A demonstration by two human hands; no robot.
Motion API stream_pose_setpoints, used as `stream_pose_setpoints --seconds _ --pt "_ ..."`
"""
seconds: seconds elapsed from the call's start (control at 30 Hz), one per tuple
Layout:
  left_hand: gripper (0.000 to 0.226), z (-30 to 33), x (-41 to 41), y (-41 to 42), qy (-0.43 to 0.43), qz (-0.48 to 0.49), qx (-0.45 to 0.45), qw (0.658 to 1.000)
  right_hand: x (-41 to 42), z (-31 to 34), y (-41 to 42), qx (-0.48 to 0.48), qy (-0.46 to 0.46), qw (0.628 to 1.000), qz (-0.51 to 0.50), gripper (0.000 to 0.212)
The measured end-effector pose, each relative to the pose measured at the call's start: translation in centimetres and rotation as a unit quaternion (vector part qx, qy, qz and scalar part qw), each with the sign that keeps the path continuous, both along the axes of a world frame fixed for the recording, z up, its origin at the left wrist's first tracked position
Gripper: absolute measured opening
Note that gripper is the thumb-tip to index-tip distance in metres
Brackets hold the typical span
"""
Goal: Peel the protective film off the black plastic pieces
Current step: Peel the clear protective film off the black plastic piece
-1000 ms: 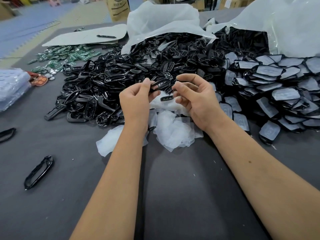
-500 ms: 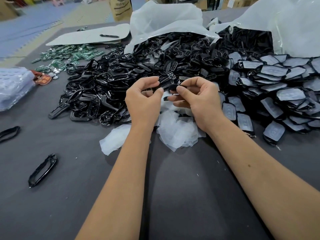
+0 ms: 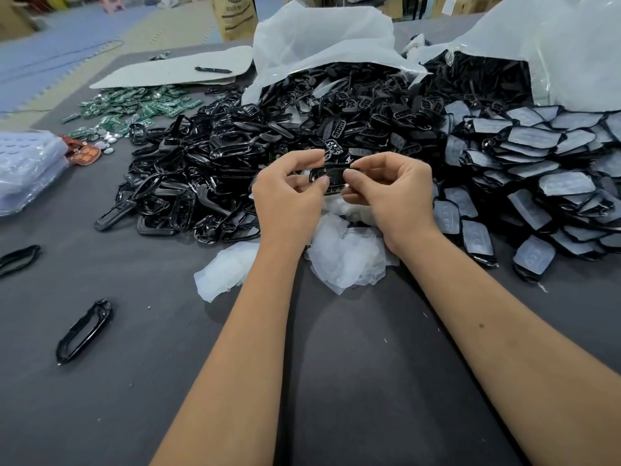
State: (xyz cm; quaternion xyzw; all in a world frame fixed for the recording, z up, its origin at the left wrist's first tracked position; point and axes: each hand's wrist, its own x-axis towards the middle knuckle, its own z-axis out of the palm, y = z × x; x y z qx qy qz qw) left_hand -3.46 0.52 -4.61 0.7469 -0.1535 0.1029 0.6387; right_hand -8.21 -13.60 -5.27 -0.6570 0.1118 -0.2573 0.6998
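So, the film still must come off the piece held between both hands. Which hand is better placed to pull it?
Probably the right hand: its thumb and forefinger pinch the end of the black piece, while the left hand grips the other end and can steady it. No lifted film edge is visible.

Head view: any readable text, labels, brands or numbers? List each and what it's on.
None can be read for certain.
Brown sack beyond the table: dark print, too blurred to read.
Reddish tag at the left: pale characters, too small to read.
Green circuit boards: no marking can be made out.
Black plastic piece held in both hands: no lettering shows.
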Motion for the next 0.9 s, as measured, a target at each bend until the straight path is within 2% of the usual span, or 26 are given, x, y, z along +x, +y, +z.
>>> stream_pose_setpoints --seconds 0.23,0.37,0.7,0.8,0.9 --pt "0.027 -0.23 0.32 0.2 0.044 -0.022 -0.066 0.997 0.02 0.11 0.01 0.006 -0.003 1.0 0.007 0.01" --pt "0.016 -0.22 0.4 0.29 0.112 -0.048 -0.123 0.985 -0.05 0.08 0.12 -0.013 -0.004 1.0 0.001 0.011" --pt "0.02 -0.11 0.25 0.26 0.126 -0.096 -0.127 0.979 0.21 -0.46 0.03 -0.127 0.032 0.989 -0.065 0.019" --pt "0.02 0.11 0.12 0.37 0.132 -0.112 -0.135 0.976 0.24 -0.39 -0.24 -0.105 0.035 0.992 -0.062 0.029" --pt "0.018 0.25 0.1 0.52 0.141 -0.127 -0.142 0.971 0.21 -0.16 -0.5 -0.039 0.023 0.999 0.0 0.023"
